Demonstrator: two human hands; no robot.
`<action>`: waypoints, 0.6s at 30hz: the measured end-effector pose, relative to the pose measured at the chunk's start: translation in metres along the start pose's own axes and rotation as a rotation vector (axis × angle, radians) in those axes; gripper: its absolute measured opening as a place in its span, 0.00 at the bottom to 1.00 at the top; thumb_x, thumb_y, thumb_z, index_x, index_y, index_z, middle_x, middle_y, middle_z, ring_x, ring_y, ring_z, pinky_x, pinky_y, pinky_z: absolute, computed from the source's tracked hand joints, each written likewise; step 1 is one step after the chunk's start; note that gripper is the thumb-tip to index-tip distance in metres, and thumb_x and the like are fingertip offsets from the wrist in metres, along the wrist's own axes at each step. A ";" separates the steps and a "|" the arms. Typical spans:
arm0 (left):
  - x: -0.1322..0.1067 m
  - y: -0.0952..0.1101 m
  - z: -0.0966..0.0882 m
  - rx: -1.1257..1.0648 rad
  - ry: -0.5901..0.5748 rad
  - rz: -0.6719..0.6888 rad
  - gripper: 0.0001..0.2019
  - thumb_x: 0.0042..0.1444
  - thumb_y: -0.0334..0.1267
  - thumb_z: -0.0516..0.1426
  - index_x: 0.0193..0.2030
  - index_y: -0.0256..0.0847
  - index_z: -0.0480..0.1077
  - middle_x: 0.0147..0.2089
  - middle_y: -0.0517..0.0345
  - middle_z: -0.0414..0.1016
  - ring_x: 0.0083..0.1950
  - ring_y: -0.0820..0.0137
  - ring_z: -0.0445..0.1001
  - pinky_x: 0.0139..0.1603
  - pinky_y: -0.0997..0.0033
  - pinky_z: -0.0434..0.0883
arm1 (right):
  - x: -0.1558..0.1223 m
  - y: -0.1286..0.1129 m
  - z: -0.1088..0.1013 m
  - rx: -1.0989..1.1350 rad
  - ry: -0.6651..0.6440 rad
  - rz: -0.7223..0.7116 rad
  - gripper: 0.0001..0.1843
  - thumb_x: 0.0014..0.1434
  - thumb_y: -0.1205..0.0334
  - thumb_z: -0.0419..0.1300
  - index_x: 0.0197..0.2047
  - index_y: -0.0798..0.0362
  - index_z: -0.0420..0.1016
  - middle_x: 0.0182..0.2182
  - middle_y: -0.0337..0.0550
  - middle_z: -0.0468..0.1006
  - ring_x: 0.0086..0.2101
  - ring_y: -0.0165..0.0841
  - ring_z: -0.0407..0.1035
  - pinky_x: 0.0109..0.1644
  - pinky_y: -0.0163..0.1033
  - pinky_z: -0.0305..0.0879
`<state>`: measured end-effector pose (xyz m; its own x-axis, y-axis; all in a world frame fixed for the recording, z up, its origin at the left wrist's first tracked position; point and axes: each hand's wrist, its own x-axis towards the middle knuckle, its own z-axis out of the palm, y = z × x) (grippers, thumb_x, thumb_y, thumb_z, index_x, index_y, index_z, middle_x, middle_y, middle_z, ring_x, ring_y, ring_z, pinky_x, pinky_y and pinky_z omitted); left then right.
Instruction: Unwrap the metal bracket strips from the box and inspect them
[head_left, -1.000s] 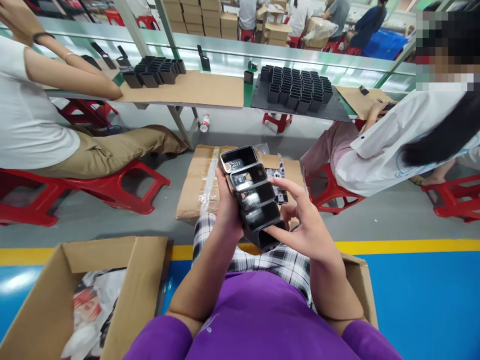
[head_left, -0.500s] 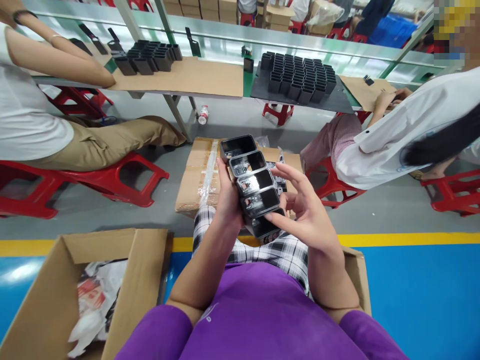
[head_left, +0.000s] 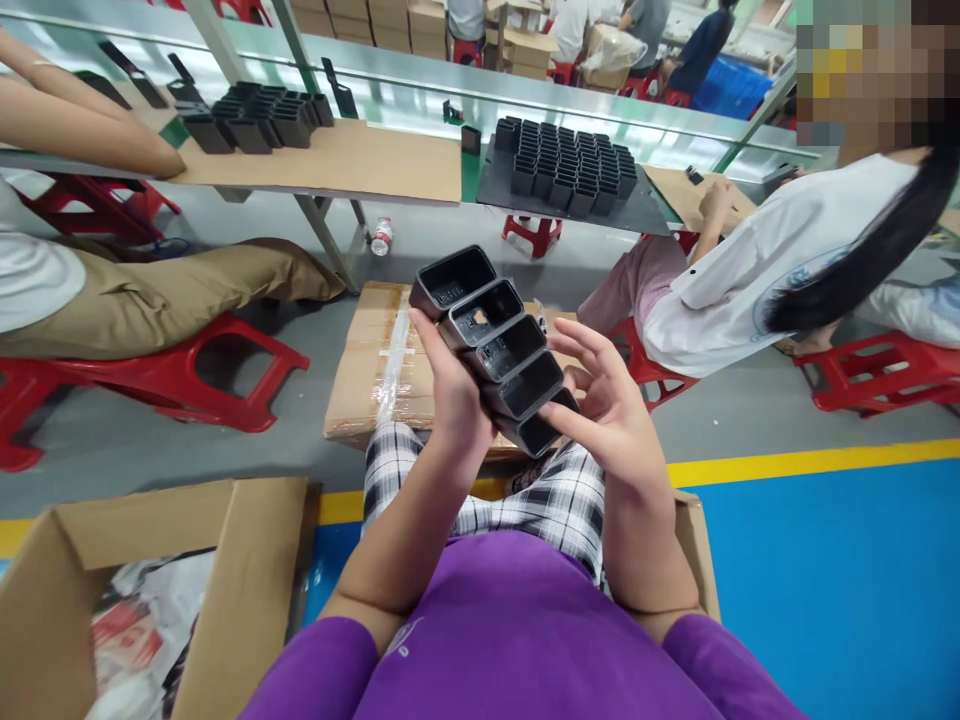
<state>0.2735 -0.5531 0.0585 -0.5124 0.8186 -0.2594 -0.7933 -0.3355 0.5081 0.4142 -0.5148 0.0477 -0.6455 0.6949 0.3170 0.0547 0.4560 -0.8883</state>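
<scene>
A row of several black plastic cases [head_left: 499, 345], open at the top and hollow, slants across the space above my lap. My left hand [head_left: 454, 400] is wrapped round their left side, with the thumb along the far end. At the near right end, my right hand [head_left: 611, 415] has its thumb on the rim of the nearest case. Its other fingers are bent along the right side, partly hidden, with the index finger raised. Small cut-outs show inside some of the cases.
A taped carton [head_left: 360, 375] stands on the floor before my knees. An open cardboard box [head_left: 262, 560] with plastic bags is at my left. Beyond, a workbench [head_left: 405, 165] carries rows of similar black cases [head_left: 574, 165]. Seated co-workers on red stools [head_left: 225, 375] flank me.
The row of cases has tilted in my hands, and its far end has shifted left. The shine inside the cases has faded. The view has swung slightly to the right.
</scene>
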 end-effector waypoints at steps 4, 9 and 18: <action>-0.003 -0.001 0.010 -0.048 -0.005 0.088 0.30 0.63 0.65 0.43 0.47 0.47 0.77 0.32 0.58 0.80 0.43 0.65 0.80 0.44 0.70 0.76 | 0.000 -0.002 -0.002 -0.016 0.033 -0.014 0.37 0.60 0.50 0.63 0.69 0.38 0.53 0.61 0.48 0.67 0.41 0.38 0.73 0.43 0.49 0.77; -0.006 -0.001 0.017 0.021 0.057 0.207 0.30 0.64 0.63 0.41 0.53 0.50 0.74 0.39 0.58 0.82 0.47 0.66 0.79 0.45 0.73 0.75 | -0.001 -0.004 0.002 -0.013 0.093 -0.028 0.34 0.62 0.50 0.61 0.67 0.40 0.56 0.60 0.48 0.69 0.49 0.42 0.71 0.47 0.50 0.76; -0.006 0.006 0.014 0.005 0.056 0.137 0.38 0.58 0.72 0.37 0.54 0.49 0.72 0.43 0.57 0.81 0.49 0.67 0.78 0.46 0.76 0.72 | -0.006 -0.010 0.012 0.091 0.111 -0.030 0.31 0.62 0.51 0.61 0.65 0.41 0.55 0.58 0.49 0.70 0.57 0.42 0.68 0.50 0.48 0.76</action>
<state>0.2768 -0.5537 0.0748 -0.6335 0.7379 -0.2328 -0.7131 -0.4402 0.5456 0.4082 -0.5307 0.0507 -0.5576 0.7412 0.3737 -0.0355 0.4285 -0.9029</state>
